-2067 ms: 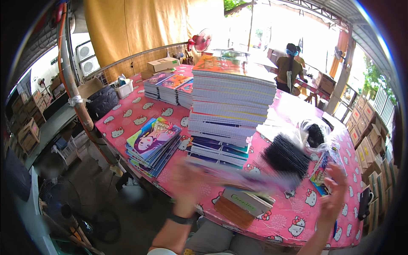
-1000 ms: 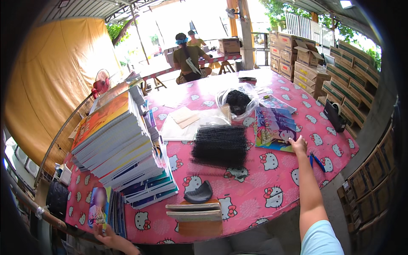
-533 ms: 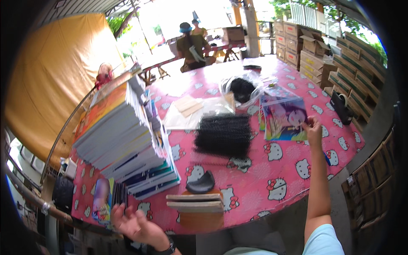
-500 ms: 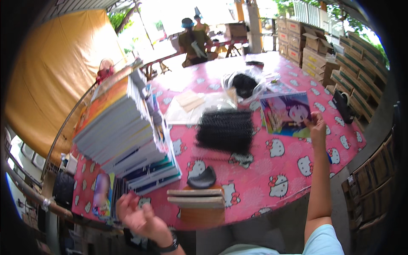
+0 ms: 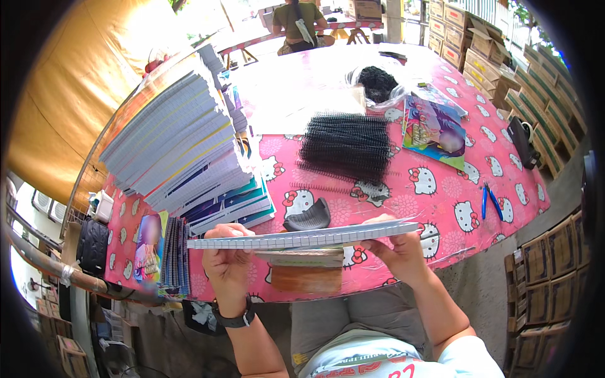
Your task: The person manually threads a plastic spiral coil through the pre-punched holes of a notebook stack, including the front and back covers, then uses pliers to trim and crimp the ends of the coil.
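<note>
Bright daylight washes over the far end of this open-sided work area. A large ochre-yellow tarpaulin (image 5: 69,94) hangs along the left. Brown cardboard cartons (image 5: 535,82) are stacked down the right side, over a grey concrete floor (image 5: 498,283). Another person sits at a red-framed table (image 5: 302,38) beyond.

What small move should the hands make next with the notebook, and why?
Probably lower the notebook onto the small stack just below it. Left hand and right hand hold it level by its ends, right above that stack at the table edge.
</note>
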A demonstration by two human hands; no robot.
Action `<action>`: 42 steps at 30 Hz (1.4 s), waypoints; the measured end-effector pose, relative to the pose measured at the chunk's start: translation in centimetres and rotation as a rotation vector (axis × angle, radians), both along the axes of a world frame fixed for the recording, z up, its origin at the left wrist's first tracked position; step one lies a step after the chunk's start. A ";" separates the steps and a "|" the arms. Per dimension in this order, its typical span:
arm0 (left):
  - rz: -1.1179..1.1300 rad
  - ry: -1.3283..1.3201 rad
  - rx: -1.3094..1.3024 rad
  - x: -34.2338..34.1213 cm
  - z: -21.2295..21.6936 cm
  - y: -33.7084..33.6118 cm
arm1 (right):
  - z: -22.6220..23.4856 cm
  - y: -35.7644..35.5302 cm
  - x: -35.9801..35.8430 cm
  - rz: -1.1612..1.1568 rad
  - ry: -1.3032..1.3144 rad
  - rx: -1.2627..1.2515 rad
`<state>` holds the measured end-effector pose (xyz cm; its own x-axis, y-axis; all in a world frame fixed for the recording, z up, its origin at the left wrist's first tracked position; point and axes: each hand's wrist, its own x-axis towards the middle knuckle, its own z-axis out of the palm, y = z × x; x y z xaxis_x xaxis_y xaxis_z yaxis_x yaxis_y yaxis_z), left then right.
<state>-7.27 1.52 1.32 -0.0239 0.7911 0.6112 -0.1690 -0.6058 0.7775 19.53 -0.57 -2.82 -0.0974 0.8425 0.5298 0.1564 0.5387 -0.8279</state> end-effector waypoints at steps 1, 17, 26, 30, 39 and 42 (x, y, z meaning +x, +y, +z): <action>0.009 0.019 -0.004 -0.2 -0.3 0.2 | -0.5 0.1 0.0 0.002 -0.031 -0.014; 0.124 -0.212 -0.315 -4.7 -6.6 0.4 | -2.3 8.7 1.9 -0.102 -0.211 -0.145; 0.337 -0.298 -0.245 -1.4 -5.4 1.4 | -8.6 14.2 -1.9 -0.287 -0.722 0.034; 0.352 -0.402 -0.293 -0.1 -5.5 1.3 | -7.0 12.4 0.5 -0.243 -0.557 -0.199; 0.308 -0.321 -0.401 0.7 -5.0 0.8 | -2.2 6.3 5.4 -0.107 0.245 -0.371; 0.375 -0.261 -0.399 1.3 -4.9 0.7 | 2.5 1.8 10.2 -0.180 0.474 -0.256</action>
<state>-6.00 2.23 -3.54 -0.4544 0.8667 0.2059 -0.2161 -0.3315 0.9184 29.72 1.28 -0.31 0.2586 0.9311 0.2574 -0.1931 0.3109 -0.9306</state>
